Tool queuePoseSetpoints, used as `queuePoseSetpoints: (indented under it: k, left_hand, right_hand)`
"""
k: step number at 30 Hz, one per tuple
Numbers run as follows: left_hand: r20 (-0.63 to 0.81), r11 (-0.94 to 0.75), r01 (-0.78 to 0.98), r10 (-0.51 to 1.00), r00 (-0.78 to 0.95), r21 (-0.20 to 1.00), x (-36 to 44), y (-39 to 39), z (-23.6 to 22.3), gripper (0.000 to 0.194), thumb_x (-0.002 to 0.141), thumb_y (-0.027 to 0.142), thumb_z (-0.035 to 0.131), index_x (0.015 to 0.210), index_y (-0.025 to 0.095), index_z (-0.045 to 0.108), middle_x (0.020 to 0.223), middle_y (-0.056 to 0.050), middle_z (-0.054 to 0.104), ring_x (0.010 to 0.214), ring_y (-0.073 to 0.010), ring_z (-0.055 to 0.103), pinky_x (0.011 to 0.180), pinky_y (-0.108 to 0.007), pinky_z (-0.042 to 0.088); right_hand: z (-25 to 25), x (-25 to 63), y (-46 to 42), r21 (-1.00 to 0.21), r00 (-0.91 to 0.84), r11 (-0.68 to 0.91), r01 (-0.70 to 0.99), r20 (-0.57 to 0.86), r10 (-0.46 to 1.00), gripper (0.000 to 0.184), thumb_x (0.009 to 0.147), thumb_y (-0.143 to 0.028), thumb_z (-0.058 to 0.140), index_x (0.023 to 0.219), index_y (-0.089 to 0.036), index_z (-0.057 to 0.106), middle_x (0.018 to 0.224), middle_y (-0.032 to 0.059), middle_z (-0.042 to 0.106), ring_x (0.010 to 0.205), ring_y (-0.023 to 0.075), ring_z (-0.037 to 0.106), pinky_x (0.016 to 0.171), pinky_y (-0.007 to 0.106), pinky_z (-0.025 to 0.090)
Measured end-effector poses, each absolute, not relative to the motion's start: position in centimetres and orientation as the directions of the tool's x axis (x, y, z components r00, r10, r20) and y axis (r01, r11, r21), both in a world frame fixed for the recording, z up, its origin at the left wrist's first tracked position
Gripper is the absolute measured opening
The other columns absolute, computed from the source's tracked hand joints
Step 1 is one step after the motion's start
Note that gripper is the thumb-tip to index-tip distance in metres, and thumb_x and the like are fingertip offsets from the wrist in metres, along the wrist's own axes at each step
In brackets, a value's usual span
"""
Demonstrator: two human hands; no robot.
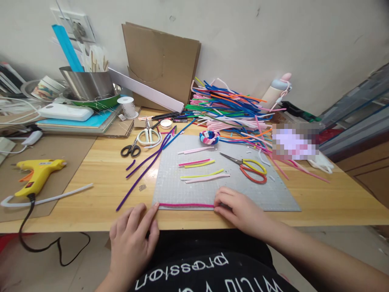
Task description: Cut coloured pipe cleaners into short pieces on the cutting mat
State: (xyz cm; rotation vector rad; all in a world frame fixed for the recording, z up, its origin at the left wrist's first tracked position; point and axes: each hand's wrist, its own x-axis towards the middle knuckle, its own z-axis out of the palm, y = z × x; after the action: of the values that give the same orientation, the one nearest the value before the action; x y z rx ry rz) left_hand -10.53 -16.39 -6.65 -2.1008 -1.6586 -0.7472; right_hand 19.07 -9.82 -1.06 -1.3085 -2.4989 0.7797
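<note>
1 pink fuzzy stick [187, 205] along near edge of grey mat [170, 187]. Likely light, soft, bendy; hold by ends. Right grip [238, 207] pinches 1 end; left grip [133, 227] open, fingertip at other, maybe pressing.

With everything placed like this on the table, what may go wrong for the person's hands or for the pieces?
The glue gun's cord hangs below the table edge; if snagged, it might drag the yellow glue gun down.

The red-and-yellow-handled scissors lie near the right hand, which could bump them.

The magenta pipe cleaner might shift if the left hand's fingertip slips off its end.
</note>
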Motion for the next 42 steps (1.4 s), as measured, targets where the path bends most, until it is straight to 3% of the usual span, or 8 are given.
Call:
queuePoseSetpoints:
  k: [14, 21, 24, 28, 32, 36, 39, 42]
  left_hand:
    - [0.533, -0.308, 0.951, 0.81, 0.244, 0.031, -11.3, -16.4, -5.5, 0.038, 0.079, 0.026, 0.06, 0.117, 0.025, 0.06, 0.106, -0.007, 0.063, 0.094, -0.0252, 0.055, 0.083, -0.039, 0.035]
    - [0.669, -0.434, 0.784, 0.742, 0.032, 0.444, -9.8, -16.0, -4.4, 0.039, 0.078, 0.012, 0.059, 0.115, 0.023, 0.054, 0.103, -0.007, 0.059, 0.096, -0.0214, 0.056, 0.083, -0.036, 0.042]
    - [0.47, -0.455, 0.561, 0.873, 0.129, 0.691, -7.2, -14.6, -2.9, 0.037, 0.082, 0.017, 0.058, 0.119, 0.025, 0.054, 0.108, -0.007, 0.057, 0.093, -0.0176, 0.057, 0.077, -0.032, 0.048]
    - [0.363, -0.394, 0.261, 0.918, 0.159, 0.881, -4.1, -12.5, -0.8, 0.012, 0.086, 0.024, 0.055, 0.091, 0.021, 0.065, 0.094, -0.006, 0.06, 0.082, -0.0153, 0.059, 0.07, -0.03, 0.051]
    - [0.384, -0.402, 0.318, 0.915, 0.119, 0.859, -4.2, -11.7, -0.3, 0.013, 0.088, 0.022, 0.052, 0.082, 0.019, 0.064, 0.076, -0.002, 0.064, 0.073, -0.0138, 0.059, 0.067, -0.029, 0.049]
    - [0.469, -0.484, 0.575, 0.863, 0.189, 0.659, -5.4, -11.7, -0.6, 0.012, 0.087, 0.022, 0.053, 0.087, 0.019, 0.065, 0.071, -0.002, 0.064, 0.067, -0.0141, 0.056, 0.062, -0.029, 0.045]
    - [0.479, -0.566, 0.646, 0.813, 0.332, 0.513, -5.3, -12.1, -0.9, 0.02, 0.09, 0.021, 0.047, 0.083, 0.018, 0.066, 0.067, -0.002, 0.062, 0.064, -0.0143, 0.054, 0.059, -0.029, 0.041]
    - [0.474, -0.581, 0.669, 0.8, 0.367, 0.463, -5.0, -12.5, -1.3, 0.025, 0.091, 0.021, 0.045, 0.078, 0.018, 0.066, 0.065, -0.002, 0.062, 0.063, -0.0138, 0.054, 0.059, -0.029, 0.04]
  right_hand:
    - [-1.9, 18.4, -9.9, -0.395, -0.548, 0.467, 0.791, -0.12, 0.828, 0.012, 0.089, -0.016, 0.046, 0.079, -0.017, 0.051, 0.086, 0.0047, 0.054, 0.078, 0.0182, 0.048, 0.068, 0.031, 0.037]
    - [-1.0, 16.3, -10.6, -0.956, -0.434, -0.044, 0.291, -0.173, 0.884, 0.021, 0.092, -0.038, 0.044, 0.08, -0.02, 0.044, 0.07, -0.0023, 0.041, 0.062, 0.0123, 0.038, 0.057, 0.025, 0.033]
    - [-1.8, 13.5, -11.0, -0.95, -0.453, -0.288, -0.118, -0.207, 0.867, 0.031, 0.085, -0.049, 0.053, 0.081, -0.02, 0.044, 0.066, -0.0045, 0.035, 0.055, 0.0093, 0.029, 0.051, 0.023, 0.027]
    - [-2.6, 10.7, -11.3, -0.904, -0.509, -0.384, -0.19, -0.244, 0.825, 0.037, 0.079, -0.054, 0.059, 0.084, -0.019, 0.048, 0.065, -0.0044, 0.038, 0.054, 0.008, 0.03, 0.05, 0.022, 0.027]
    - [-1.6, 11.8, -11.4, -0.997, -0.421, 0.05, 0.061, 0.02, 0.907, 0.021, 0.087, -0.04, 0.053, 0.082, -0.02, 0.049, 0.07, -0.0015, 0.046, 0.06, 0.011, 0.041, 0.055, 0.025, 0.036]
    - [0.0, 13.9, -11.8, -0.549, -0.571, 0.795, 0.258, 0.577, 0.584, 0.012, 0.085, -0.014, 0.052, 0.091, -0.024, 0.056, 0.079, 0.0017, 0.059, 0.074, 0.016, 0.054, 0.068, 0.031, 0.044]
    - [0.3, 14.2, -11.8, -0.312, -0.601, 0.817, 0.485, 0.559, 0.571, 0.029, 0.086, -0.014, 0.052, 0.112, -0.026, 0.058, 0.105, 0.0077, 0.064, 0.1, 0.0243, 0.056, 0.087, 0.042, 0.042]
    - [-0.5, 13.8, -11.5, -0.402, -0.627, 0.726, 0.558, 0.369, 0.687, 0.034, 0.092, -0.017, 0.044, 0.124, -0.022, 0.053, 0.101, 0.0085, 0.066, 0.093, 0.022, 0.059, 0.08, 0.038, 0.046]
